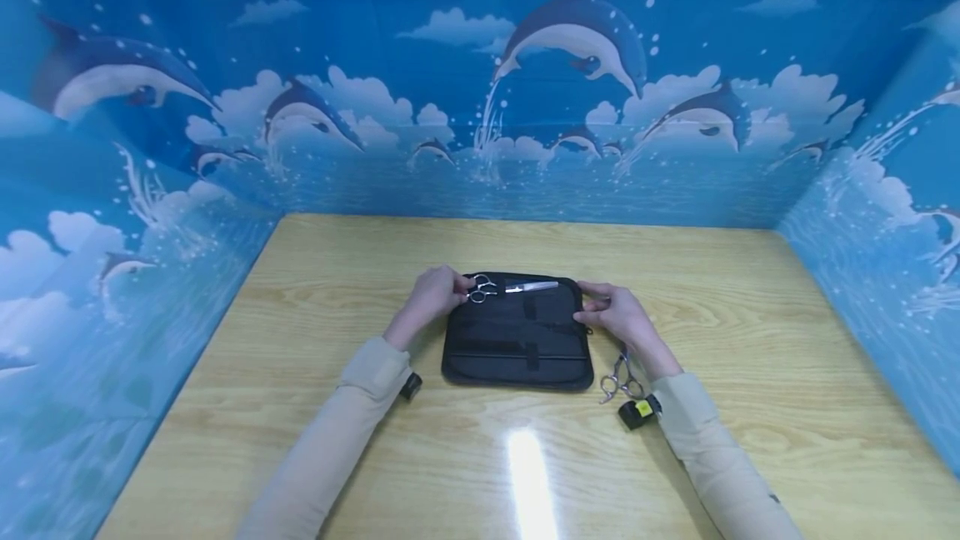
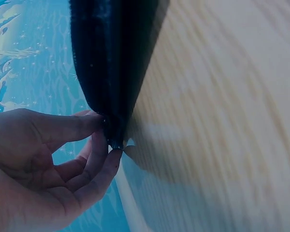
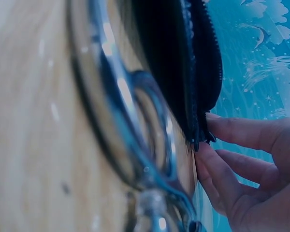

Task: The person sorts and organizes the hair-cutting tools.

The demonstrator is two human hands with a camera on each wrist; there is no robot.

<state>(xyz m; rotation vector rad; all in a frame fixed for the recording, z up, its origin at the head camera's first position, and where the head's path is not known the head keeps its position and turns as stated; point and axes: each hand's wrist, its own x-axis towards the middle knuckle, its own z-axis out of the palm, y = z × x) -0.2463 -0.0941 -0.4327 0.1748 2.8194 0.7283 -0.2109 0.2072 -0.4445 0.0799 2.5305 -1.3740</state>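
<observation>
A black zip case lies on the table, its inside with pockets and straps facing up. Silver scissors are tucked under a strap along its far edge, handles to the left. My left hand pinches the case's far left corner beside those handles; the left wrist view has thumb and fingers on the case edge. On the opposite side, my right hand pinches the right edge between thumb and fingers, close to the zip. A second pair of scissors rests on the table beside my right forearm.
The wood-grain table runs back to a blue dolphin-print curtain, which also rises at both sides. Black wrist cameras sit on both forearms, the right one near the loose scissors. A bright reflection shows on the table in front.
</observation>
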